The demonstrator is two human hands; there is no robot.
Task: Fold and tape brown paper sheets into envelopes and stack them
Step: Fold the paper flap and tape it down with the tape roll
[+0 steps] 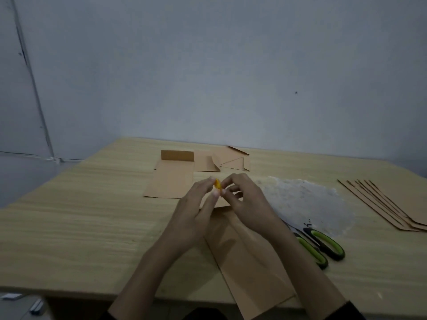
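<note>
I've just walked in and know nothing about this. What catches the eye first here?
In the middle, the left hand and right hand pinch a small yellow piece between their fingertips, above a folded brown paper sheet. To the right lie green-handled scissors, and farther right a fanned stack of brown envelopes.

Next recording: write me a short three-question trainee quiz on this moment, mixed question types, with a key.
1. True or false: the green-and-black-handled scissors lie on the light wooden table, to the right of both hands.
2. The small yellow object is pinched by: A one hand only; B the left hand and right hand together; C neither hand.
3. Fill in: the fanned stack of brown paper envelopes lies near the table's ____ edge.
Key: 1 true; 2 B; 3 right.
</note>
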